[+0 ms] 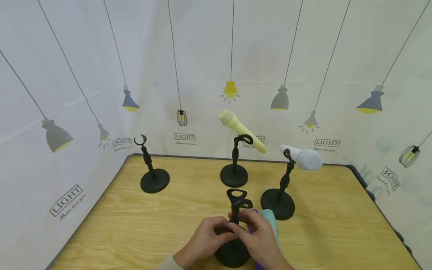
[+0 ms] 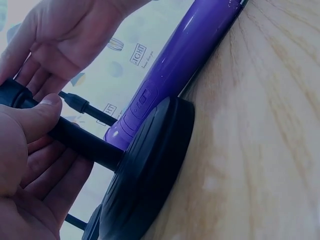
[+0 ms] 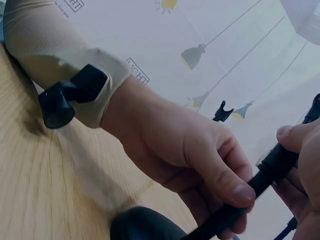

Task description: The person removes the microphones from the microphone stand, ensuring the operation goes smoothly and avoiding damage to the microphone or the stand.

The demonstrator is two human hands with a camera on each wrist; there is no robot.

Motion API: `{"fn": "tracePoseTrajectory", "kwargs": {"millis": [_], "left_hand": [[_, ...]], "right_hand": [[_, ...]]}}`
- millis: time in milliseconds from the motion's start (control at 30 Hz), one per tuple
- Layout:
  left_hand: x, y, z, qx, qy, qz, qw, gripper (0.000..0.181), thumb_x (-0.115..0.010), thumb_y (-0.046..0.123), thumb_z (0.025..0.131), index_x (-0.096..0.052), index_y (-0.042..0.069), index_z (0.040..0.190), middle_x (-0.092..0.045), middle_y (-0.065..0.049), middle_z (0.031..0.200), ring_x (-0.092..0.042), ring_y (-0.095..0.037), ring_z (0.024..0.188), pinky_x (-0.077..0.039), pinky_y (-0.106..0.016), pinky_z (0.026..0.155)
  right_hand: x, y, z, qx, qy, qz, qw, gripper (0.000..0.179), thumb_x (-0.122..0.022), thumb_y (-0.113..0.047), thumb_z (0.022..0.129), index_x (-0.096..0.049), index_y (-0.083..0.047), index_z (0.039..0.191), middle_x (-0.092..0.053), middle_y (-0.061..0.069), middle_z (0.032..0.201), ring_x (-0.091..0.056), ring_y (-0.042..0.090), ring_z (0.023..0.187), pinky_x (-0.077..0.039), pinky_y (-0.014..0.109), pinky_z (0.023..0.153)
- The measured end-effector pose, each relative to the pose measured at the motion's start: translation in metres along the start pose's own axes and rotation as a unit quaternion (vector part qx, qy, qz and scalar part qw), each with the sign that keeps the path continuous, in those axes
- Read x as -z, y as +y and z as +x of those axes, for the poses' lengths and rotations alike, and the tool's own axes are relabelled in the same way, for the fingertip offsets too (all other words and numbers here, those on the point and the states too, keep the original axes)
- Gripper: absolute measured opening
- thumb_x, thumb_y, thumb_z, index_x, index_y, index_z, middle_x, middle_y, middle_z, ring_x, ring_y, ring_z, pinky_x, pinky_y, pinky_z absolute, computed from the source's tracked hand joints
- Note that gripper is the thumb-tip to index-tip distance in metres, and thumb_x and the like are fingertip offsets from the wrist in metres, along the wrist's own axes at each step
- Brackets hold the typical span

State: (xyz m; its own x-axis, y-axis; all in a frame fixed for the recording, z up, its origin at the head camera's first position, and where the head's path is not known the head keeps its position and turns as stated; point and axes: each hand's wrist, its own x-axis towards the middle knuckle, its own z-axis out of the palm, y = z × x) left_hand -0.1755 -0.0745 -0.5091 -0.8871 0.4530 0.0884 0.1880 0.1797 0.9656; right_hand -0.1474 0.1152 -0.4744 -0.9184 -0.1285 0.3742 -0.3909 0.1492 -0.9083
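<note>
Item in hand: black metal microphone stand with a round base, at 6 o'clock on the pale wooden counter, near edge; its clip is vacant.
Left hand: fingers and thumb curled round the stand's post from the 9 o'clock side; the left wrist view shows the thumb lying along the post.
Right hand: fingers pinching the same post from the 3 o'clock side, just above the left hand's grip.
Beside the stand: purple plastic microphone lying flat against the base, and a teal plastic microphone just beyond it, at 3 o'clock of the stand.
Filled stands: pale yellow microphone clipped in the black stand at 12 o'clock; white microphone clipped in the black stand at 2 o'clock.
Vacant stand: black stand at 10 o'clock, clip open.
Progress, judged: two of four stands loaded; two microphones lie on the counter unmounted; the near stand appears to be under adjustment.
Hard to make out: the stand's joint is hidden by fingers; whether it is being tightened or loosened cannot be told. The purple microphone is largely hidden in the head view by the right hand.
</note>
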Motion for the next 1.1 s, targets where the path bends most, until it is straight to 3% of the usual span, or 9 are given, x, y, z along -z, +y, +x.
{"fn": "tracePoseTrajectory", "kwargs": {"millis": [100, 267, 367, 467, 733, 867, 967, 1100], "left_hand": [[-0.001, 0.000, 0.000, 0.001, 0.000, -0.001, 1.0000, 0.012, -0.082, 0.019, 0.098, -0.082, 0.015, 0.109, -0.083, -0.003, 0.108, -0.076, -0.005, 0.103, -0.061, -0.020, 0.091], [0.000, -0.001, 0.001, 0.000, -0.007, -0.007, 1.0000, 0.013, -0.082, 0.018, 0.098, -0.082, 0.015, 0.111, -0.083, -0.004, 0.110, -0.076, -0.005, 0.105, -0.061, -0.019, 0.092], [0.001, -0.003, 0.001, -0.006, -0.013, -0.009, 0.9999, 0.015, -0.082, 0.018, 0.098, -0.081, 0.014, 0.112, -0.083, -0.006, 0.111, -0.077, -0.005, 0.104, -0.061, -0.019, 0.092], [0.001, -0.005, 0.001, -0.013, -0.016, -0.006, 0.9998, 0.016, -0.081, 0.018, 0.099, -0.081, 0.013, 0.114, -0.082, -0.009, 0.113, -0.076, -0.005, 0.105, -0.061, -0.019, 0.091], [0.001, -0.005, -0.001, -0.017, -0.015, -0.002, 0.9997, 0.019, -0.080, 0.019, 0.099, -0.082, 0.015, 0.118, -0.082, -0.006, 0.117, -0.076, -0.005, 0.108, -0.061, -0.020, 0.093], [0.000, -0.005, -0.001, -0.021, -0.011, 0.005, 0.9997, 0.018, -0.082, 0.019, 0.098, -0.083, 0.016, 0.115, -0.083, -0.004, 0.113, -0.076, -0.005, 0.106, -0.061, -0.021, 0.092], [0.000, -0.003, -0.001, -0.017, -0.004, 0.007, 0.9998, 0.016, -0.083, 0.019, 0.097, -0.083, 0.017, 0.113, -0.083, -0.004, 0.110, -0.076, -0.005, 0.103, -0.061, -0.021, 0.091], [0.001, -0.002, -0.001, -0.010, -0.001, 0.005, 0.9999, 0.015, -0.083, 0.017, 0.097, -0.084, 0.018, 0.112, -0.083, -0.003, 0.109, -0.076, -0.006, 0.103, -0.061, -0.021, 0.093]], "right_hand": [[0.009, 0.006, -0.001, 0.048, -0.037, -0.012, 0.9981, 0.025, -0.076, -0.005, 0.099, -0.074, -0.005, 0.124, -0.079, 0.011, 0.122, -0.076, 0.014, 0.116, -0.059, 0.023, 0.102], [0.017, 0.008, -0.002, 0.034, -0.078, 0.006, 0.9964, 0.027, -0.070, -0.008, 0.104, -0.072, -0.009, 0.132, -0.077, 0.010, 0.131, -0.074, 0.012, 0.122, -0.059, 0.024, 0.103], [0.015, 0.007, -0.003, 0.015, -0.071, 0.024, 0.9971, 0.030, -0.073, -0.008, 0.103, -0.072, -0.012, 0.132, -0.077, 0.008, 0.132, -0.074, 0.017, 0.124, -0.059, 0.025, 0.105], [0.008, 0.005, -0.003, 0.024, -0.044, 0.029, 0.9983, 0.031, -0.076, -0.005, 0.100, -0.073, -0.010, 0.130, -0.077, 0.010, 0.128, -0.075, 0.024, 0.123, -0.059, 0.026, 0.106], [-0.006, -0.002, -0.002, -0.023, 0.020, 0.027, 0.9992, 0.024, -0.083, -0.006, 0.094, -0.077, -0.012, 0.116, -0.077, 0.010, 0.116, -0.073, 0.014, 0.113, -0.057, 0.020, 0.104], [0.001, 0.005, -0.002, 0.009, 0.014, 0.010, 0.9998, 0.025, -0.083, -0.005, 0.094, -0.077, -0.009, 0.117, -0.078, 0.012, 0.116, -0.077, 0.017, 0.111, -0.059, 0.023, 0.101], [0.009, 0.010, -0.002, 0.032, -0.001, -0.004, 0.9995, 0.026, -0.083, -0.005, 0.094, -0.076, -0.009, 0.119, -0.079, 0.008, 0.116, -0.077, 0.012, 0.109, -0.062, 0.026, 0.099], [0.017, 0.012, -0.001, 0.038, -0.024, -0.004, 0.9990, 0.026, -0.080, -0.003, 0.096, -0.076, -0.010, 0.121, -0.078, 0.007, 0.118, -0.076, 0.008, 0.109, -0.063, 0.027, 0.096]]}}
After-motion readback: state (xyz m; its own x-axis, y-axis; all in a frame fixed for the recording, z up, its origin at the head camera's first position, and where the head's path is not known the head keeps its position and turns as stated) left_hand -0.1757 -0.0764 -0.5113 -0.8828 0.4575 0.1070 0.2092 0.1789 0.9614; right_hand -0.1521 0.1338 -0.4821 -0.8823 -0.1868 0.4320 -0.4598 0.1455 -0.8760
